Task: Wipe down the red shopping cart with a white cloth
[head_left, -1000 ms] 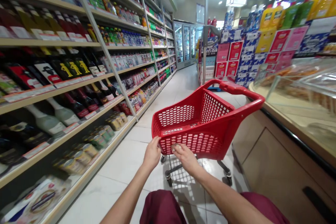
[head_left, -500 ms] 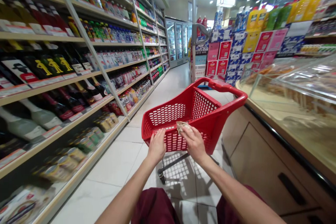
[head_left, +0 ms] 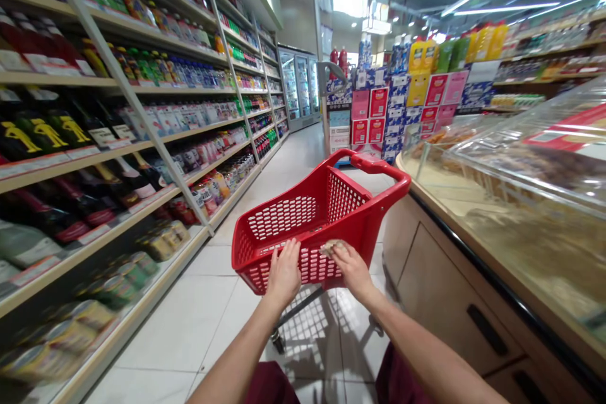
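A red plastic shopping cart (head_left: pixel 284 218) with perforated sides stands side-on in front of me, its handle at the upper right. My left hand (head_left: pixel 285 274) lies against the near side of the basket, fingers stretched out and holding nothing. In my right hand (head_left: pixel 353 271) is a crumpled beige cloth (head_left: pixel 332 246), gripped near the top of the same side wall. Part of the cloth is hidden under the fingers. The inside of the cart's basket shows only in part.
Shelves (head_left: pixel 184 129) of bottles and cans line the left. To the right runs a wooden counter (head_left: pixel 442 278) with clear-covered food trays. Stacked drink boxes (head_left: pixel 369 117) stand ahead, with glass-door fridges (head_left: pixel 300 85) farther back. White floor tiles (head_left: pixel 189 309) surround the cart.
My view has turned to the right, so the cart and shelves sit farther left. The cloth in my right hand has moved a little along the cart's side; my left hand stays on the basket.
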{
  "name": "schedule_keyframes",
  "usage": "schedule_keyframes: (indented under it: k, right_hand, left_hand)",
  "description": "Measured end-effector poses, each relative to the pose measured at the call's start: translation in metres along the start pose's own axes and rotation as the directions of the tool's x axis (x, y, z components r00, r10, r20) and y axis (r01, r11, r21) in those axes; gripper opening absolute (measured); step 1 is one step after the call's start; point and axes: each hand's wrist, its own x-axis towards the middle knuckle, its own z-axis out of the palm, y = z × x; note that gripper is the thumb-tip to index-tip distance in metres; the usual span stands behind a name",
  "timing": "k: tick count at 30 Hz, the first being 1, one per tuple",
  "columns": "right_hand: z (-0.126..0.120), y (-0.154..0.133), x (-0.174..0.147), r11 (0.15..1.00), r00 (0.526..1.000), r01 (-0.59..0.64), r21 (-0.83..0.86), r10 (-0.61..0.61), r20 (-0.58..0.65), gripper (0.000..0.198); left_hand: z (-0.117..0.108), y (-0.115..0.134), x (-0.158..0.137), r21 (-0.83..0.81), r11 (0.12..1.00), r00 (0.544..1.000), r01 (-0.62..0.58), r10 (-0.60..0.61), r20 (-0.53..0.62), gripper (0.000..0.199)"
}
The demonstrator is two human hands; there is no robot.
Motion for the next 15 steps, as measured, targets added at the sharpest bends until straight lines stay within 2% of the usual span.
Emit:
schedule_keyframes:
  k: [4, 9, 13, 15]
  right_hand:
    - [-0.007, 0.015, -0.008, 0.998, 1.000, 0.017, -0.056, -0.016, 0.018, 0.031]
    - [-0.020, 0.038, -0.003, 0.977, 0.997, -0.051, -0.208, 0.039, -0.063, 0.037]
    - [-0.030, 0.044, -0.017, 0.976, 1.000, 0.015, -0.217, -0.015, -0.001, 0.034]
    - [-0.042, 0.046, -0.012, 0.974, 0.999, 0.024, -0.225, -0.030, -0.022, 0.034]
  left_hand:
    - [0.001, 0.005, 0.002, 0.017, 1.000, 1.000, 0.003, -0.003, -0.005, 0.058]
    - [0.000, 0.014, 0.008, 0.029, 0.999, 1.000, -0.017, 0.017, -0.002, 0.060]
    - [0.002, 0.016, 0.009, 0.047, 0.999, 0.999, -0.025, 0.024, 0.022, 0.061]
    - [0.004, 0.016, 0.009, 0.054, 0.998, 1.000, -0.026, 0.025, 0.015, 0.061]
